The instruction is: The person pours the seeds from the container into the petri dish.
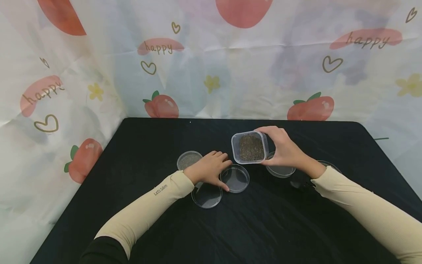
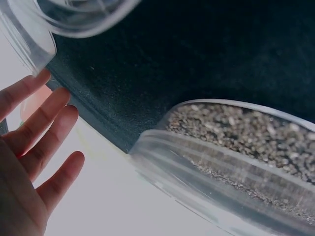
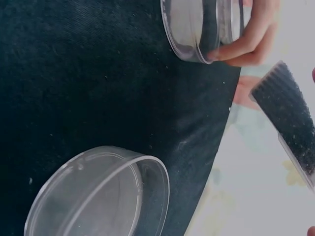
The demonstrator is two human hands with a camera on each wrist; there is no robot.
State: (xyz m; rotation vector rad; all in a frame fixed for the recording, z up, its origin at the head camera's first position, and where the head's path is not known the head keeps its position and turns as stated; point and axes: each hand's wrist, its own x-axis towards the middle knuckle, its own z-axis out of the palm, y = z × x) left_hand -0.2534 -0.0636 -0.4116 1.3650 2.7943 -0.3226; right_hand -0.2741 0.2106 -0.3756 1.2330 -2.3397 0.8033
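My right hand (image 1: 285, 148) grips a clear square plastic tub (image 1: 234, 146) by its right side. The tub is raised above the table and tilted, its opening towards the head camera, with fine brown grains (image 1: 251, 147) inside. In the right wrist view the tub (image 3: 288, 118) shows at the right edge. My left hand (image 1: 209, 167) holds the left side of a clear petri dish (image 1: 238, 179) between thumb and index finger; its other fingers (image 2: 56, 132) are spread. No grains show in that dish.
A petri dish (image 1: 189, 160) of greyish grains lies beyond the left wrist. Nearer stands another clear dish (image 1: 207, 200), partly under the left hand. One more dish (image 1: 280, 171) sits below the right hand, and another round rim (image 1: 331, 165) shows behind the right forearm.
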